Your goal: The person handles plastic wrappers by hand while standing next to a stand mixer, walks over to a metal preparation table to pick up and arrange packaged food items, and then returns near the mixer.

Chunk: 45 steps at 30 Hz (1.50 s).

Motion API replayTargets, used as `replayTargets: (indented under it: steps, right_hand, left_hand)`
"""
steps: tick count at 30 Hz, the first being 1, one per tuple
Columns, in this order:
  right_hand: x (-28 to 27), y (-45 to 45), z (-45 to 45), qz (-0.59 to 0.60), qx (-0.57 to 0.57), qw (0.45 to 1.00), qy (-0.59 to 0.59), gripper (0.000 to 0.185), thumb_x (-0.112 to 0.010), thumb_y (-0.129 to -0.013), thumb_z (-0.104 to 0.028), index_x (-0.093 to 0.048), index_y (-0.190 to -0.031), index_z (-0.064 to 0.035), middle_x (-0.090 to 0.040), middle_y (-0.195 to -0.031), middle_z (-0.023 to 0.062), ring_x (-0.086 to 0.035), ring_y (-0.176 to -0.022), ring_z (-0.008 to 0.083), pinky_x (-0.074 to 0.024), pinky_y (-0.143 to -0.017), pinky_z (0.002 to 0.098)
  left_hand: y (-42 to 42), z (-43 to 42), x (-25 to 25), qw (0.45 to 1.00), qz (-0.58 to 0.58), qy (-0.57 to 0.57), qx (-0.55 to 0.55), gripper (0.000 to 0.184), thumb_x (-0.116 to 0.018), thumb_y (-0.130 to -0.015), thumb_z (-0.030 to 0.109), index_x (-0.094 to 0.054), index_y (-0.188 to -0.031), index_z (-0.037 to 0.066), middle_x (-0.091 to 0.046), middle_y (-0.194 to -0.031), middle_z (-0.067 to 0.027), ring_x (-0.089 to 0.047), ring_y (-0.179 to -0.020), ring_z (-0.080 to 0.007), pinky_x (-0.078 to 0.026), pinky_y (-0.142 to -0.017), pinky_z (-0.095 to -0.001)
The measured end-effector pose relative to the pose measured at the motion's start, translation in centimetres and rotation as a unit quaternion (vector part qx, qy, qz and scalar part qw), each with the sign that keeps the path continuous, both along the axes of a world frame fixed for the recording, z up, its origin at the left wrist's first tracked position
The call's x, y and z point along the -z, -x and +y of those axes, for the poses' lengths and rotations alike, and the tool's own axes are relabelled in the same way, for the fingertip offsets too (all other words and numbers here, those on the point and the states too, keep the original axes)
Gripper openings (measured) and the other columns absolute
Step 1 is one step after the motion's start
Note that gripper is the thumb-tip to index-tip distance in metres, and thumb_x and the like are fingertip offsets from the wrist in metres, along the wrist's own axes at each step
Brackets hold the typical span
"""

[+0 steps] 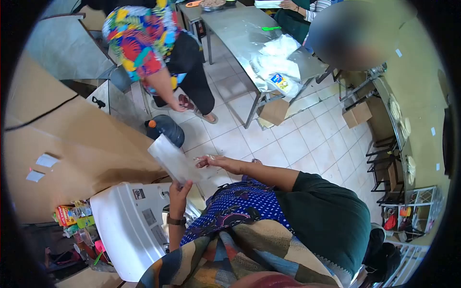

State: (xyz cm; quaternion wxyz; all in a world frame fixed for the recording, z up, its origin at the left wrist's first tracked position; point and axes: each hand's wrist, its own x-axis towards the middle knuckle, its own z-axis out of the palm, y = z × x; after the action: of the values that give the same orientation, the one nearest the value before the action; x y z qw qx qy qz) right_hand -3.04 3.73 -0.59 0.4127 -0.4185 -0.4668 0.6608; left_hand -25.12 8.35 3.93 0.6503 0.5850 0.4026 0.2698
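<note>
My left hand [179, 192] grips the lower end of a pale, flat, rectangular packet or sheet [169, 157], with the thumb over its edge; a dark watch [176, 221] is on that wrist. Just right of the packet, my right hand [211, 162] is raised with its fingers apart, whitish residue on the fingertips. It holds nothing that I can make out. Below my hands is a blue dotted apron [245, 204].
A white appliance [122, 230] stands at lower left. Ahead is a metal table [230, 31] with plastic bags [278, 57]. A person in a colourful shirt [139, 38] stands near a dark water jug [170, 132]. Cardboard boxes [357, 114] are at the right.
</note>
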Motion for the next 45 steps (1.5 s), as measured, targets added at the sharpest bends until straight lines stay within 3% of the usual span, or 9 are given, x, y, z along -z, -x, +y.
replayTargets:
  steps: [9, 11, 15, 21, 25, 27, 31, 37, 45]
  right_hand:
    - [0.6, -18.5, -3.9, 0.025, 0.169, 0.985, 0.03, 0.047, -0.051, -0.087, -0.028, -0.04, -0.125, -0.0022, -0.056, -0.098, 0.0052, -0.051, -0.091, 0.013, -0.0387, -0.085, 0.027]
    - [-0.7, -23.3, -5.3, 0.009, 0.177, 0.984, 0.013, 0.053, -0.048, -0.087, -0.037, -0.041, -0.123, 0.0001, -0.052, -0.107, 0.0075, -0.048, -0.095, 0.0147, -0.0367, -0.087, 0.028]
    - [0.9, -30.9, -7.1, 0.013, 0.184, 0.982, -0.032, 0.056, -0.05, -0.085, -0.039, -0.039, -0.125, -0.0009, -0.048, -0.118, 0.0104, -0.046, -0.105, 0.0183, -0.035, -0.092, 0.03]
    - [1.3, -35.6, -5.3, -0.011, 0.177, 0.984, 0.025, 0.065, -0.065, -0.075, -0.011, -0.03, -0.129, -0.0028, -0.051, -0.113, 0.0133, -0.05, -0.101, 0.0184, -0.0411, -0.087, 0.0318]
    - [2.2, -37.7, -1.9, -0.021, 0.231, 0.97, 0.069, 0.074, -0.067, -0.072, -0.005, -0.025, -0.132, -0.0017, -0.051, -0.113, 0.0129, -0.052, -0.098, 0.018, -0.0437, -0.084, 0.03]
    - [2.2, -38.6, -0.5, -0.048, 0.277, 0.958, 0.057, 0.068, -0.066, -0.072, -0.006, -0.03, -0.129, -0.0013, -0.055, -0.105, 0.0119, -0.054, -0.093, 0.0171, -0.0443, -0.081, 0.0295]
    - [4.3, -43.4, 2.8, -0.075, 0.309, 0.947, 0.049, 0.07, -0.067, -0.071, -0.005, -0.032, -0.131, -0.0041, -0.055, -0.107, 0.0118, -0.054, -0.095, 0.0166, -0.0436, -0.082, 0.0287]
    - [-1.3, -56.3, 5.8, -0.082, 0.35, 0.933, 0.012, 0.053, -0.059, -0.074, -0.002, -0.046, -0.125, -0.0098, -0.06, -0.088, -0.0017, -0.053, -0.084, 0.0082, -0.0418, -0.079, 0.0239]
    - [-1.0, -70.3, 5.0, -0.06, 0.441, 0.893, 0.074, 0.051, -0.054, -0.072, 0.008, -0.046, -0.121, -0.0042, -0.056, -0.094, 0.0003, -0.052, -0.085, 0.0094, -0.039, -0.081, 0.0225]
  left_hand:
    - [-19.1, -0.5, 2.8, 0.99, 0.111, 0.011, 0.083, 0.015, -0.064, -0.076, 0.012, -0.063, -0.088, 0.002, -0.062, -0.09, -0.0098, -0.059, -0.082, -0.0163, -0.044, -0.08, -0.0288]
    - [-23.6, -0.9, 3.7, 0.918, 0.181, -0.343, 0.079, 0.014, -0.066, -0.073, 0.014, -0.065, -0.083, 0.004, -0.062, -0.083, -0.0101, -0.059, -0.079, -0.0243, -0.041, -0.084, -0.0343]
    - [-31.8, -1.0, 1.3, 0.838, 0.17, -0.514, 0.07, 0.014, -0.066, -0.072, 0.017, -0.065, -0.077, 0.004, -0.061, -0.076, -0.0098, -0.057, -0.076, -0.0289, -0.038, -0.086, -0.0383]
    - [-36.8, 0.9, 2.7, 0.956, 0.062, -0.263, 0.109, 0.013, -0.064, -0.077, 0.011, -0.061, -0.07, 0.0, -0.056, -0.061, -0.0085, -0.053, -0.056, -0.0166, -0.039, -0.051, -0.029]
    - [-38.6, 3.6, 4.2, 0.966, 0.177, -0.135, 0.132, 0.014, -0.062, -0.08, 0.012, -0.06, -0.074, 0.0, -0.054, -0.061, -0.0022, -0.05, -0.058, -0.0088, -0.039, -0.051, -0.0245]
    - [-40.6, 5.1, 5.5, 0.999, 0.002, 0.009, 0.05, 0.012, -0.06, -0.082, 0.012, -0.06, -0.085, 0.0, -0.052, -0.064, 0.0026, -0.047, -0.059, -0.0051, -0.038, -0.051, -0.021]
    - [-45.1, 8.4, 4.4, 0.988, -0.111, 0.073, 0.08, 0.049, -0.059, -0.083, 0.011, -0.037, -0.125, 0.0, -0.056, -0.101, -0.0069, -0.054, -0.084, -0.0101, -0.046, -0.069, -0.0223]
    - [-51.8, 12.7, 5.4, 0.976, -0.075, 0.095, 0.182, 0.06, -0.06, -0.082, 0.017, -0.029, -0.131, 0.002, -0.052, -0.113, -0.0129, -0.055, -0.092, -0.0164, -0.044, -0.083, -0.0308]
    - [-57.9, 10.5, 15.0, 0.9, 0.054, 0.402, 0.16, 0.039, -0.056, -0.084, 0.025, -0.049, -0.111, -0.002, -0.057, -0.096, -0.0117, -0.064, -0.07, -0.0213, -0.049, -0.047, -0.0246]
